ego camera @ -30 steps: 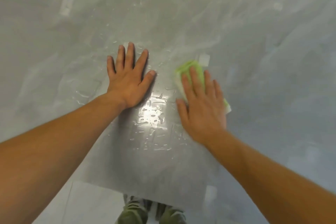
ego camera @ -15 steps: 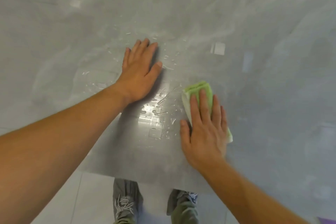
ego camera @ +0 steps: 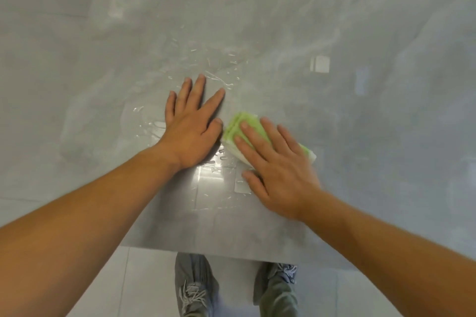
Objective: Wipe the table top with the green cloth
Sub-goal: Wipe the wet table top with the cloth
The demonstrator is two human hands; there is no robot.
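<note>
The glossy grey table top [ego camera: 283,33] fills most of the view and carries streaks and drops of water around my hands. A folded green cloth [ego camera: 235,127] lies on it near the front edge. My right hand [ego camera: 278,167] presses flat on the cloth, fingers spread and pointing up-left, covering most of it. My left hand [ego camera: 192,126] rests palm down on the bare wet surface just left of the cloth, fingers apart, thumb nearly touching the cloth's edge.
The table's front edge [ego camera: 231,252] runs just below my forearms. Under it are my two grey shoes [ego camera: 195,288] on a pale tiled floor [ego camera: 144,285]. The table's left edge [ego camera: 95,8] borders more floor.
My right hand has slid the cloth left across the wet patch, up against my left thumb, and turned its fingers leftward. My left hand stays planted.
</note>
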